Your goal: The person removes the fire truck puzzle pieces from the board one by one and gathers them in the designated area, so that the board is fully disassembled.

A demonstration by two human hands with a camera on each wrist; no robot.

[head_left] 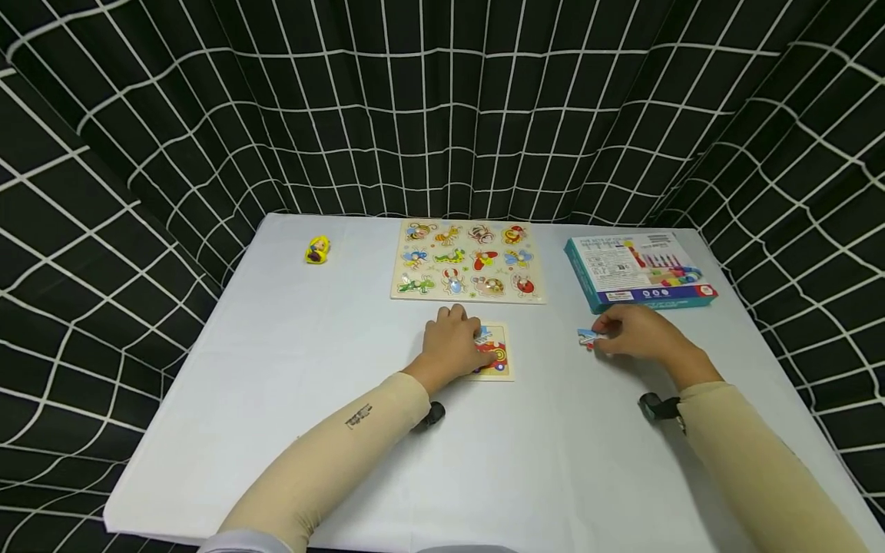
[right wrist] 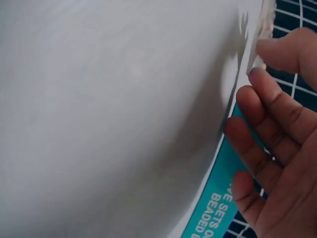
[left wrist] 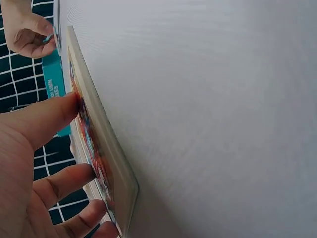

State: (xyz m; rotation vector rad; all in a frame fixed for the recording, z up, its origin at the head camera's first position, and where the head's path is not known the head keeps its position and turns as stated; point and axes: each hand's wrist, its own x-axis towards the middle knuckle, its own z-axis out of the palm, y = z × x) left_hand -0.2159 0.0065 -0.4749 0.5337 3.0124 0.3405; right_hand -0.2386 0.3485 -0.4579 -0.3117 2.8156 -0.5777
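My left hand (head_left: 451,342) rests on a small wooden puzzle board (head_left: 508,375) with a red, yellow and blue picture. In the left wrist view its spread thumb and fingertips touch the face of this board (left wrist: 111,144), and the palm stands off it. Part of the picture is hidden under the hand in the head view. Over to the right, my right hand (head_left: 639,334) pinches a small blue, white and red puzzle piece (head_left: 587,336) between thumb and fingers. The other fingers of that hand (right wrist: 277,124) are loosely bent in the right wrist view.
A larger wooden board of insect pieces (head_left: 466,261) lies at the back middle. Beyond the right hand is a teal and purple box (head_left: 639,270). A small yellow toy (head_left: 317,250) sits at the back left of the white table (head_left: 276,369). Dark gridded cloth (head_left: 442,115) surrounds the table.
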